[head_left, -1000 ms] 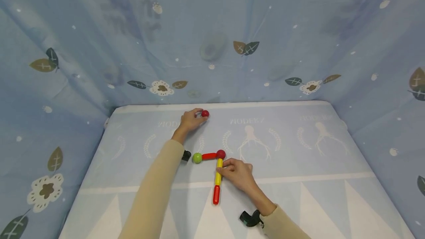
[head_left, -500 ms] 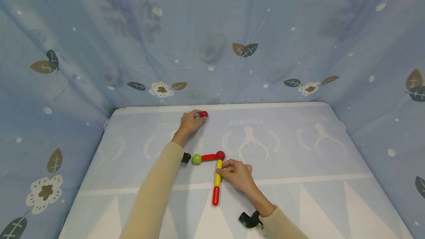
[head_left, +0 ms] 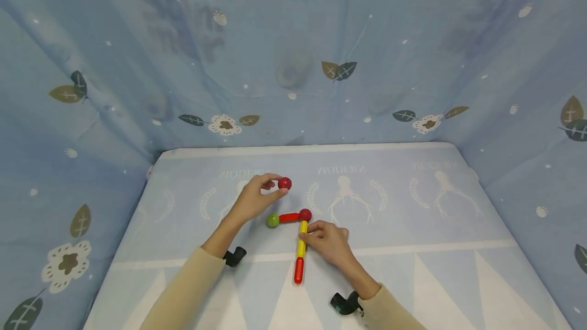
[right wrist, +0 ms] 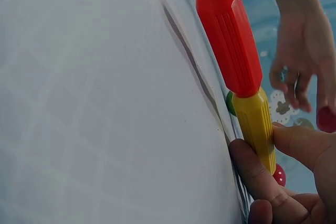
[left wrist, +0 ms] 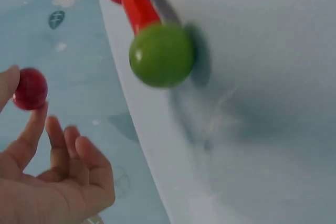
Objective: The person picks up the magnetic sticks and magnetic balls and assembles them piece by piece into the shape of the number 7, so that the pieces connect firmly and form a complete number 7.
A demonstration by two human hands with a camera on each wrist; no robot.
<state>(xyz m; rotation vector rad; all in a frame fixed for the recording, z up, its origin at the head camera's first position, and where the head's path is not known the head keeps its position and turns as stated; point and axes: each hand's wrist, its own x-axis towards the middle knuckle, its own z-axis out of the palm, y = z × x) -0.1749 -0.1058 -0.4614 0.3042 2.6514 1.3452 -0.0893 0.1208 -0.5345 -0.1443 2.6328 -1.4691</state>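
Between thumb and index finger, my left hand [head_left: 255, 198] pinches a red ball [head_left: 285, 183]. In the left wrist view that ball [left wrist: 30, 88] sits at the fingertips, the other fingers loosely bent. My right hand [head_left: 329, 241] pinches the yellow rod [head_left: 302, 239] of a joined toy piece. A red rod [head_left: 299, 270] continues from the yellow one toward the near side. At its far end a second red ball [head_left: 305, 214] joins it to a short red rod [head_left: 289, 217], which ends in a green ball [head_left: 272, 220]. The right wrist view shows thumb and finger on the yellow rod [right wrist: 254, 124].
The table [head_left: 412, 279] has a pale blue and white printed cover. A blue patterned curtain [head_left: 293, 55] rises behind it and on both sides. Black wrist devices sit at the left wrist [head_left: 235, 256] and right wrist [head_left: 345, 303].
My left hand has brought the red ball from near the table's far edge back toward the joined piece. My right hand stays in place on the yellow rod.
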